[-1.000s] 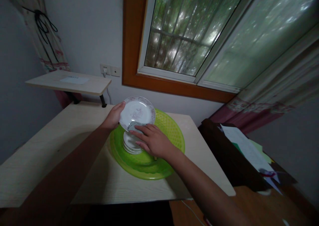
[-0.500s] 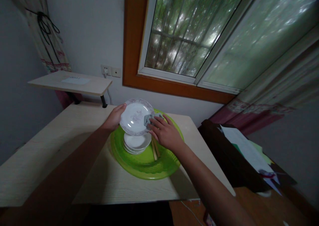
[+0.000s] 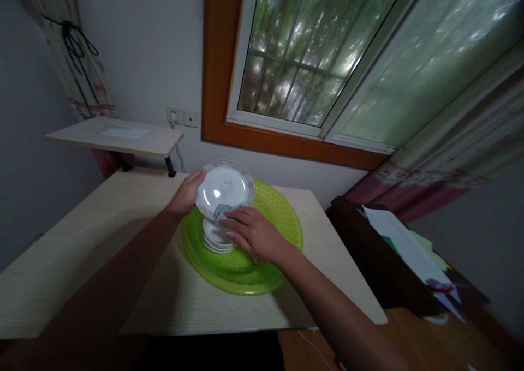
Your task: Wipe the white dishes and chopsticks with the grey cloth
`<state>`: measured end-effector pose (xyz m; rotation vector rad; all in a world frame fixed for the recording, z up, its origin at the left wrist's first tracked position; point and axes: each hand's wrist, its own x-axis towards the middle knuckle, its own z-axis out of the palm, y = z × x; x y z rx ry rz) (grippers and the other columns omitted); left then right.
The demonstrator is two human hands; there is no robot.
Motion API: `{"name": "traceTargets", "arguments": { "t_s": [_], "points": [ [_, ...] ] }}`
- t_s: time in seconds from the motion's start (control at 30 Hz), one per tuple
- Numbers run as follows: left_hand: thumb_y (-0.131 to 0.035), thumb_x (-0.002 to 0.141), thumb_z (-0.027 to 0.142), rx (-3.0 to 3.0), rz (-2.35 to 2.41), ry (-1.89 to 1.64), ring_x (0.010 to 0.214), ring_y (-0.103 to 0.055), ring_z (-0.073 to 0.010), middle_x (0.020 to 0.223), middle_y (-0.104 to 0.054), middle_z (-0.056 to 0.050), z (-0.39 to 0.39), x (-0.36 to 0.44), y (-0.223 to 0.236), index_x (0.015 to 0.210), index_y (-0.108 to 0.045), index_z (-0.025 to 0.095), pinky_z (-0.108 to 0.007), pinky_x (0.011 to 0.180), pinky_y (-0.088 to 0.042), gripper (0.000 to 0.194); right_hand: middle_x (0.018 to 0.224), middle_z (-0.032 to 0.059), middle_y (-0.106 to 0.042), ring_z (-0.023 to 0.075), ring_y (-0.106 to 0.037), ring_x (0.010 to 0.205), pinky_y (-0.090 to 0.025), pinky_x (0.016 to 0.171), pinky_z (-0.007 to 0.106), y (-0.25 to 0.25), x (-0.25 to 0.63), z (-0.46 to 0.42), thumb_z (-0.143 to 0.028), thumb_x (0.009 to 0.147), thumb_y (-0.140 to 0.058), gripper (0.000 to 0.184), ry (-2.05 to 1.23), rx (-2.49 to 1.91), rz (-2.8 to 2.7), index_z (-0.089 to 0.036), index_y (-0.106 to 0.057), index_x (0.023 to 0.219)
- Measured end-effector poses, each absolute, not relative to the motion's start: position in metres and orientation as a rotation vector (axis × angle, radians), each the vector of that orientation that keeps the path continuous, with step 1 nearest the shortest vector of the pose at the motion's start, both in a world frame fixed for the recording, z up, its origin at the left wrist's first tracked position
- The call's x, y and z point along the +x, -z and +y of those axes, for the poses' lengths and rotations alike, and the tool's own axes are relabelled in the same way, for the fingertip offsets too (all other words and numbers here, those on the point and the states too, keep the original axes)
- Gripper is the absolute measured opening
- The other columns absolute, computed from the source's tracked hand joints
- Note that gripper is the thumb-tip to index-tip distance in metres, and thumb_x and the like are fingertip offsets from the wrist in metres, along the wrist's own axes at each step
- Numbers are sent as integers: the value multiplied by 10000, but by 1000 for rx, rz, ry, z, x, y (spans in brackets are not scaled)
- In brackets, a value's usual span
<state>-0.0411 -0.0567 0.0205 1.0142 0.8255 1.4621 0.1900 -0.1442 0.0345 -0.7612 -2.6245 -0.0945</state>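
Observation:
My left hand (image 3: 188, 192) is closed on the left rim of a white plate (image 3: 225, 183) with a patterned border, which it holds up and tilted. My right hand (image 3: 256, 229) has its fingers pressed on a grey-green cloth (image 3: 223, 211) that lies against the plate's lower edge. Below the plate, a stack of small white dishes (image 3: 213, 236) sits in a round green basin (image 3: 245, 288). Chopsticks (image 3: 255, 260) lie in the basin, mostly hidden under my right hand.
The basin stands on a pale wooden desk (image 3: 184, 311). A small raised shelf (image 3: 85, 132) carrying a paper is at the back left. Behind the desk are a wall and an orange-framed window (image 3: 286, 150). To the right, papers (image 3: 405, 245) lie on a dark brown piece of furniture (image 3: 364, 251).
My right hand has moved left and down with the cloth, from the plate's right edge to its lower edge. It now covers most of the chopsticks. My left hand has barely moved.

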Motion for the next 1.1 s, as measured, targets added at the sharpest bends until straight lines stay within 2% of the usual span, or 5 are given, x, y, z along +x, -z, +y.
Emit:
{"name": "traceTargets", "arguments": {
  "t_s": [0.27, 0.47, 0.6, 0.8, 1.1],
  "points": [
    [-677, 822, 569, 1101, 842, -1413, 848, -703, -256, 963, -759, -112, -55, -48, -18, 1177, -670, 91, -341, 742, -536, 596, 1297, 49, -679, 235, -587, 1231, -314, 1166, 515, -41, 214, -125, -359, 1017, -506, 278, 308, -856, -2655, -259, -679, 1210],
    [-683, 819, 562, 1083, 800, -1383, 936, -696, -275, 1018, -755, -121, -55, -47, -15, 1196, -669, 101, -362, 803, -540, 596, 1407, 54, -606, 267, -479, 1369, -228, 1209, 561, -43, 225, -115, -379, 1027, -472, 322, 497, -1023, -2579, -246, -652, 1258],
    [-687, 822, 547, 1087, 799, -1381, 929, -697, -282, 990, -758, -117, -55, -46, -14, 1189, -676, 100, -366, 795, -541, 579, 1410, 76, -600, 271, -475, 1372, -279, 1196, 532, -36, 221, -119, -398, 1012, -502, 340, 444, -1033, -2557, -229, -650, 1267],
    [-673, 842, 529, 1059, 792, -1414, 896, -703, -275, 946, -759, -111, -54, -45, -10, 1206, -668, 100, -372, 792, -543, 563, 1291, 81, -671, 246, -581, 1242, -369, 1148, 490, -29, 209, -134, -385, 1010, -510, 313, 215, -952, -2551, -230, -680, 1222],
    [-690, 815, 551, 1042, 800, -1432, 909, -699, -291, 891, -759, -107, -58, -42, -18, 1174, -674, 88, -382, 788, -544, 585, 1269, 62, -681, 226, -617, 1185, -423, 1115, 457, -34, 199, -144, -365, 1013, -498, 301, -20, -785, -2577, -238, -695, 1203]
  ]
}}
